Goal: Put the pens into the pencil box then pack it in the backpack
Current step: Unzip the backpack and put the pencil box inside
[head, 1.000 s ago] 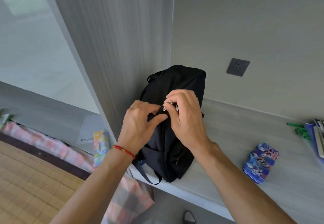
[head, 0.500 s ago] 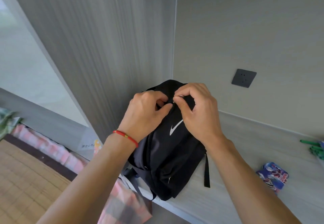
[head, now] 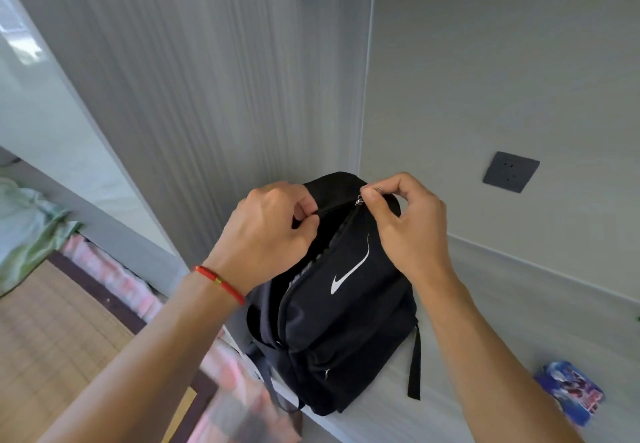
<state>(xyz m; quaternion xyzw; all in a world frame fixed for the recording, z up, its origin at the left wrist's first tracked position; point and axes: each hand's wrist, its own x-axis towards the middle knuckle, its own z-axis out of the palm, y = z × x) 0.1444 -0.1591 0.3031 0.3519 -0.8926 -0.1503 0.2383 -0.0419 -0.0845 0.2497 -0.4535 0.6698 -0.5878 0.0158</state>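
A black backpack [head: 349,307] with a white swoosh stands upright on the grey desk, against the corner of the wall. My left hand [head: 270,234] grips the fabric at the top left edge of the bag's opening. My right hand [head: 405,224] pinches the metal zipper pull [head: 360,200] near the top of the bag. The zipper line gapes partly open along the bag's left side. A blue printed pencil box [head: 568,396] lies on the desk at the lower right, partly behind my right forearm. No pens are in view.
The grey desk [head: 512,325] runs rightward from the bag. A dark wall socket [head: 510,171] sits on the back wall. A panelled wall stands just left of the bag. Below left lie a bed with a woven mat [head: 52,335] and pink checked bedding [head: 114,280].
My right hand has drawn the zipper pull up and to the right along the top of the bag, so the opening is longer. The view has tilted upward.
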